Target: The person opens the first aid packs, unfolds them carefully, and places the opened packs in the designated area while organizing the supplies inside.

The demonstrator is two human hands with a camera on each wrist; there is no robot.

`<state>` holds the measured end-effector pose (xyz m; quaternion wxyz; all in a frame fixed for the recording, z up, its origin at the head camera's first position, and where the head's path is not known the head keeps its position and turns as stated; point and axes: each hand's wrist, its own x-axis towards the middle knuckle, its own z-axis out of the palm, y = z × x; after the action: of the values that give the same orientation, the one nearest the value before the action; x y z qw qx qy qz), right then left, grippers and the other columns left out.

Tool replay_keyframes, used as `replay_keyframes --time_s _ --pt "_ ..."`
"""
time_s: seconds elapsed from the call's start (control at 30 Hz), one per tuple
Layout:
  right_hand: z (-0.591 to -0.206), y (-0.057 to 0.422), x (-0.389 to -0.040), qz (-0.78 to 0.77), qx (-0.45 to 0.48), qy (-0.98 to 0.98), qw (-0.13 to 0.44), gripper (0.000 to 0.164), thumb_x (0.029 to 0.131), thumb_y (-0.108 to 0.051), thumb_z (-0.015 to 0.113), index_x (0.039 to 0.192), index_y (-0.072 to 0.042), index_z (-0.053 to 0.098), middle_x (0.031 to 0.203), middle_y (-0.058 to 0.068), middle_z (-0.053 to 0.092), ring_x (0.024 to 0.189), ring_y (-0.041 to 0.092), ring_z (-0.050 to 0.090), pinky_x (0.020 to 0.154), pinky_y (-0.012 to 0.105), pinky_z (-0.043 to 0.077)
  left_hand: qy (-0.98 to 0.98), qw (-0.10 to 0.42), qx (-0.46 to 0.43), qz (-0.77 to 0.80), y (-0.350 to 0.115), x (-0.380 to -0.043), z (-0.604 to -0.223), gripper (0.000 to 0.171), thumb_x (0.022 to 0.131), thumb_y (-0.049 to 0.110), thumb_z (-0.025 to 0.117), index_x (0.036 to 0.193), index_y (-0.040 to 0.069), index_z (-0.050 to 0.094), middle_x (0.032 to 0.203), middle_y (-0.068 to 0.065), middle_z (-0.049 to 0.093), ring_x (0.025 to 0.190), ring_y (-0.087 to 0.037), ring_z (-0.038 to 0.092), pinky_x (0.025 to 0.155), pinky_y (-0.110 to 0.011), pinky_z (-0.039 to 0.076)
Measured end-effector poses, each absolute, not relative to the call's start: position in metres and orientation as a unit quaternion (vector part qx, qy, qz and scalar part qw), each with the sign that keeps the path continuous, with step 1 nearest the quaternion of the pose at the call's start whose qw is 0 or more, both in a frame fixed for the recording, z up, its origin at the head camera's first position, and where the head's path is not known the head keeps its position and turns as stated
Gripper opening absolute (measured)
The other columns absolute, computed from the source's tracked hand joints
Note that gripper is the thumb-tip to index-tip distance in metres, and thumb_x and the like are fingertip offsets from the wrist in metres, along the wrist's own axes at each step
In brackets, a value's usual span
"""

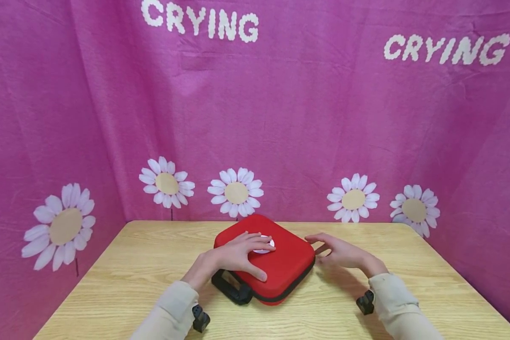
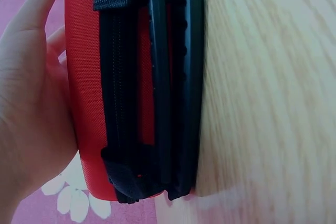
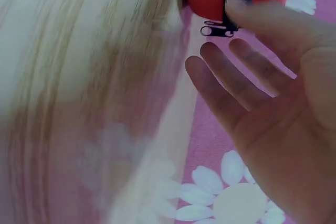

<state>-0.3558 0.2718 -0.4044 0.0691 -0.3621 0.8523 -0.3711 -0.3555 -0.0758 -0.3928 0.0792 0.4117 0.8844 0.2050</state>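
Observation:
A red zip-up case (image 1: 285,245) with a round white mark on its lid lies flat on the table. Across that lid rests my left hand (image 1: 242,252), its fingers spread and fairly straight. In the left wrist view, two black carry handles (image 2: 186,93) run alongside the case's zipped edge. My right hand (image 1: 340,251) is at the right corner of the case, fingers loosely bent and apart. A black zipper pull (image 3: 218,29) hangs from the zipper in the right wrist view, close to those fingertips. One digit's tip overlaps the zipper there.
The light wooden table (image 1: 153,264) ends at a pink cloth backdrop (image 1: 280,118) printed with daisies and lettering. The cloth also hangs along the left and right sides. Black wrist cameras (image 1: 200,318) sit at both cuffs.

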Motion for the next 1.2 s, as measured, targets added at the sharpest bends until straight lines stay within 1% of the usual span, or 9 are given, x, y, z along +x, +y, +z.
replay_keyframes --time_s 0.13,0.3,0.43,0.63,0.73,0.83,0.97,1.07,1.2 --pt "-0.410 0.274 -0.362 -0.356 -0.367 0.858 0.048 0.048 0.089 0.009 0.058 0.136 0.011 0.049 0.134 0.032 0.053 0.105 0.040 0.067 0.085 0.033 0.057 0.885 0.079 0.410 0.206 -0.074 -0.356 -0.396 0.077 0.078 0.059 0.074 0.147 0.036 0.048 0.161 0.009 0.032 0.153 -0.020 0.018 0.126 -0.046 0.006" --pt "-0.422 0.277 -0.369 -0.359 -0.345 0.866 0.044 0.038 0.092 0.005 0.058 0.130 0.005 0.059 0.124 0.025 0.063 0.099 0.022 0.071 0.084 0.026 0.055 0.885 0.082 0.409 0.206 -0.073 -0.356 -0.400 0.077 0.078 0.059 0.073 0.147 0.038 0.047 0.161 0.011 0.032 0.154 -0.018 0.017 0.126 -0.045 0.005" --pt "-0.427 0.277 -0.374 -0.356 -0.324 0.876 0.039 0.034 0.094 0.000 0.060 0.128 0.000 0.063 0.121 0.018 0.067 0.100 0.015 0.067 0.082 0.022 0.053 0.885 0.084 0.408 0.206 -0.075 -0.356 -0.399 0.077 0.078 0.060 0.073 0.147 0.039 0.046 0.162 0.010 0.031 0.154 -0.019 0.017 0.126 -0.047 0.005" --pt "-0.429 0.273 -0.383 -0.365 -0.305 0.879 0.027 0.030 0.095 -0.006 0.062 0.125 -0.006 0.066 0.119 0.013 0.069 0.094 0.009 0.064 0.078 0.022 0.051 0.888 0.088 0.402 0.207 -0.078 -0.356 -0.394 0.078 0.077 0.059 0.074 0.147 0.039 0.046 0.162 0.010 0.030 0.153 -0.018 0.016 0.126 -0.046 0.004" --pt "-0.431 0.274 -0.386 -0.367 -0.302 0.879 0.024 0.027 0.094 -0.010 0.065 0.120 -0.007 0.070 0.115 0.010 0.072 0.095 0.006 0.063 0.080 0.021 0.050 0.884 0.086 0.412 0.204 -0.078 -0.357 -0.395 0.078 0.078 0.059 0.074 0.147 0.039 0.046 0.162 0.010 0.031 0.153 -0.019 0.017 0.126 -0.046 0.005" --pt "-0.432 0.276 -0.387 -0.374 -0.297 0.878 0.033 0.025 0.093 -0.013 0.067 0.118 -0.010 0.072 0.113 0.006 0.073 0.099 0.006 0.062 0.083 0.020 0.048 0.880 0.091 0.419 0.205 -0.079 -0.358 -0.395 0.077 0.078 0.058 0.074 0.147 0.039 0.047 0.161 0.010 0.032 0.153 -0.018 0.017 0.126 -0.045 0.005" --pt "-0.431 0.276 -0.387 -0.388 -0.298 0.870 0.056 0.027 0.094 -0.017 0.068 0.120 -0.013 0.071 0.115 0.006 0.072 0.099 0.008 0.063 0.083 0.020 0.048 0.877 0.103 0.421 0.209 -0.082 -0.361 -0.392 0.077 0.077 0.056 0.076 0.146 0.041 0.047 0.161 0.013 0.032 0.153 -0.016 0.017 0.126 -0.044 0.005" --pt "-0.430 0.275 -0.388 -0.389 -0.309 0.865 0.064 0.026 0.094 -0.016 0.068 0.119 -0.011 0.072 0.113 0.008 0.072 0.092 0.008 0.065 0.079 0.020 0.049 0.872 0.106 0.427 0.213 -0.083 -0.361 -0.390 0.077 0.076 0.053 0.078 0.145 0.039 0.049 0.160 0.012 0.033 0.153 -0.016 0.018 0.127 -0.044 0.005" --pt "-0.430 0.274 -0.386 -0.391 -0.317 0.861 0.073 0.018 0.092 -0.012 0.069 0.108 -0.007 0.074 0.103 0.007 0.073 0.086 0.008 0.063 0.075 0.019 0.049 0.866 0.108 0.436 0.221 -0.085 -0.360 -0.390 0.076 0.076 0.049 0.080 0.145 0.035 0.051 0.160 0.009 0.036 0.153 -0.018 0.019 0.126 -0.045 0.005"
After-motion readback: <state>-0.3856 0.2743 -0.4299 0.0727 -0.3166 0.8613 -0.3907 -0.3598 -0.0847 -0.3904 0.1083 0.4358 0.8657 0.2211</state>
